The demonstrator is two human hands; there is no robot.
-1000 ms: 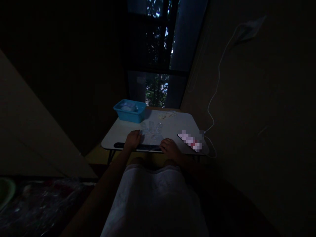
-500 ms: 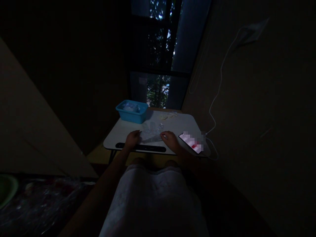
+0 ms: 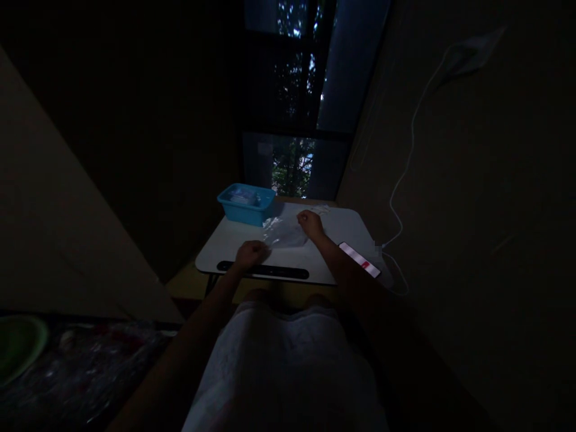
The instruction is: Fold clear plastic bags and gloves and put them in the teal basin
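Some plastic (image 3: 285, 234) between both grips (image 3: 252, 254) (image 3: 311, 224)

No readable lettering, phone screen (image 3: 357, 258) illegible

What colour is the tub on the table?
The tub is light blue, best seen in the head view.

The right hand (image 3: 310, 224) now sits higher, just right of centre, up from the table's (image 3: 220, 246) near edge, partly hiding the pale item (image 3: 321, 209). Below centre, the clear plastic's (image 3: 287, 234) spread finger shapes now look bunched together.
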